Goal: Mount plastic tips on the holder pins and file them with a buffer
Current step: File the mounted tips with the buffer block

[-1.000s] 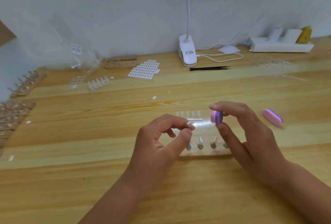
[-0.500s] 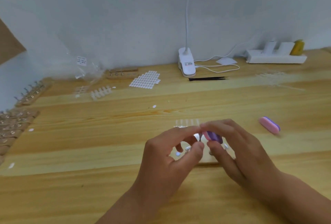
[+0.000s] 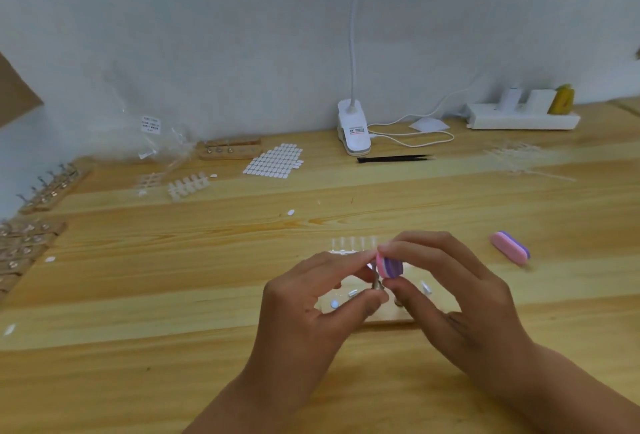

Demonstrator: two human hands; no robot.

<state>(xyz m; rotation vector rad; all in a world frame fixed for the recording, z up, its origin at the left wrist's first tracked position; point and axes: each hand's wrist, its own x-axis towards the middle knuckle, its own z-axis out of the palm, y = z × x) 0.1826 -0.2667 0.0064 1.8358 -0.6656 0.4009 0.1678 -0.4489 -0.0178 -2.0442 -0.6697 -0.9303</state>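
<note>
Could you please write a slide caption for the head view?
Right hand holds a pink-and-purple buffer at a pin pinched by the left hand, above the wooden holder.

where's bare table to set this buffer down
Bare table lies along the near edge, left of the left hand, and between the spare buffer and the black tweezers. Crowded: the pin holder under the right hand, wooden racks at the left edge.

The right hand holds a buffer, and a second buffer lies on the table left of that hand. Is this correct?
No. The head view shows the second buffer on the table right of the right hand, which does hold a buffer.
</note>
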